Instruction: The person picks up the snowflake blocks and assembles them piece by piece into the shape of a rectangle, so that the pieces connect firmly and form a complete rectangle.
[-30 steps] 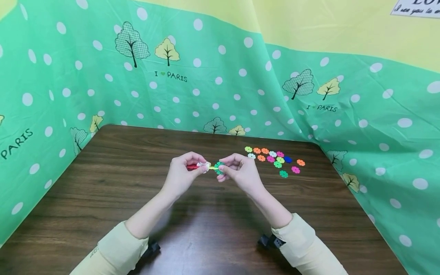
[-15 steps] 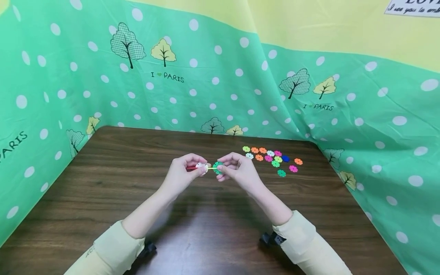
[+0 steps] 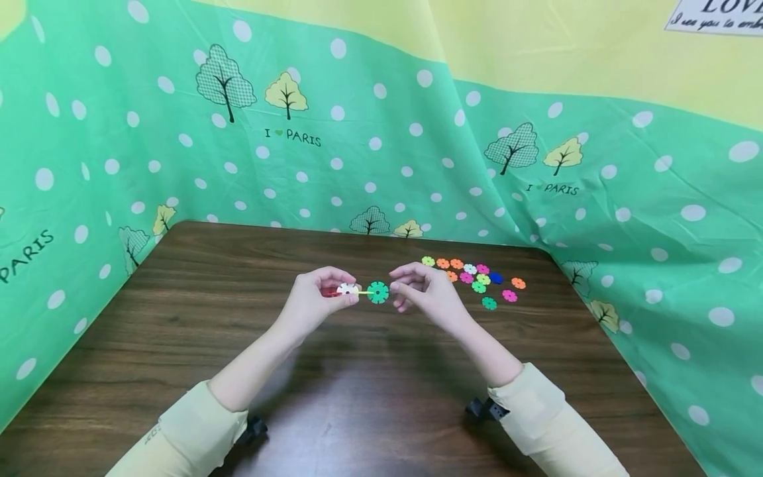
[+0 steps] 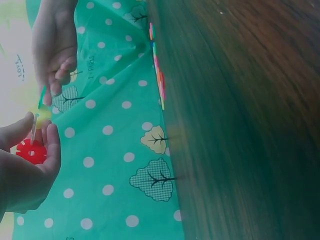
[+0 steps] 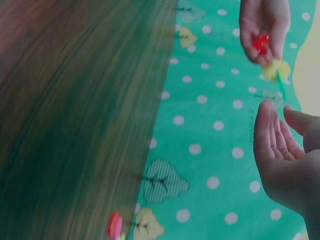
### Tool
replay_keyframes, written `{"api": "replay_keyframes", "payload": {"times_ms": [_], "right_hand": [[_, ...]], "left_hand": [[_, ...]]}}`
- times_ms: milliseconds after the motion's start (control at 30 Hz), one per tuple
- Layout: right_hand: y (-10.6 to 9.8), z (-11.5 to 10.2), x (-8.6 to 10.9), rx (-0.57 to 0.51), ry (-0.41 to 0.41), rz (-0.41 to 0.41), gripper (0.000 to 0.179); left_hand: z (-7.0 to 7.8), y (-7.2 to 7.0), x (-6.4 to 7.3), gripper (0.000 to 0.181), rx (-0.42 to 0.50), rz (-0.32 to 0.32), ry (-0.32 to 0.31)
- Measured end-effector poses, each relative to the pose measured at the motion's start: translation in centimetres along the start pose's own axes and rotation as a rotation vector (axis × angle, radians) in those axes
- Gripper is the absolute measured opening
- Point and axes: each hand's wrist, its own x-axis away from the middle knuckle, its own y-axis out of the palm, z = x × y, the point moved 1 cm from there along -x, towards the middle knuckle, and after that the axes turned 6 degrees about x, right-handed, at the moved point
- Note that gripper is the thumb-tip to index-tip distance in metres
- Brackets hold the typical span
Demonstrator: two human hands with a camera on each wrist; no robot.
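The left forearm (image 3: 256,361) and right forearm (image 3: 491,354) reach forward and slant inward, the raised hands facing each other, near but apart. The left hand (image 3: 312,299) pinches between thumb and bent fingers; the right hand (image 3: 434,298) is relaxed, thumb parted from gently curved fingers.

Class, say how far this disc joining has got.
Done: red disc, white disc, yellow disc and green disc look joined in a row.
In hand: the left hand pinches the white disc; the right hand, beside the green disc, seems to hold nothing.
Remaining: loose discs on the table, perhaps for adding.
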Motion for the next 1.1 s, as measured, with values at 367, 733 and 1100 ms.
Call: {"api": "replay_keyframes", "payload": {"times_ms": [367,733,1100], "right_hand": [[-3.3,3.0,-0.8,0.489,-0.105,0.013,0.029],[-5.5,7.0,-1.7,0.619,-0.182,-0.070,0.041],[-6.5,11.0,-3.0,0.592,-0.143,-0.144,0.044]], "left_hand": [[0.3,-0.5,0.1,0.028,-0.018,0.006,-0.016],[-0.1,-1.3,0.2,0.027,-0.012,0.013,-0.017],[-0.1,-1.7,0.3,0.027,-0.021,0.023,-0.011]]}}
